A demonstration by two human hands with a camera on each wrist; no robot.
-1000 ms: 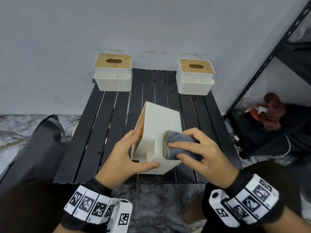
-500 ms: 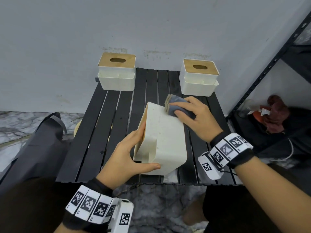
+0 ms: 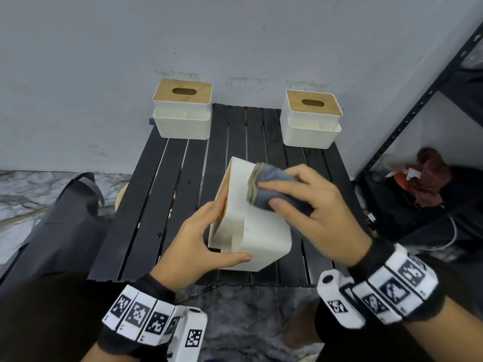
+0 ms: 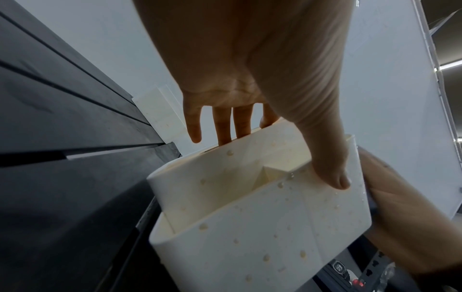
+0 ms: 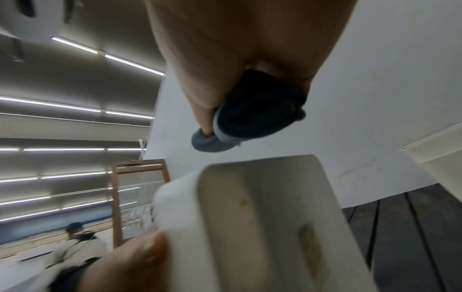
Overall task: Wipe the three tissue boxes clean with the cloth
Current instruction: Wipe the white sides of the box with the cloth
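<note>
A white tissue box lies tipped on its side on the black slatted table, its wooden lid facing left. My left hand grips it, thumb along the near face, fingers on the lid side; the left wrist view shows this box speckled with droplets. My right hand holds a folded grey cloth and presses it on the box's upturned white face. In the right wrist view the cloth sits above the box. Two more tissue boxes stand upright at the back left and back right.
A grey wall runs behind the table. A black metal shelf stands at the right with a dark red rag and a white cable below. A black bag lies on the marble floor at the left. My knees are at the table's near edge.
My right hand slid the cloth from the near part of the box to its far edge, then back towards me to the upper middle. The left hand kept its grip.
</note>
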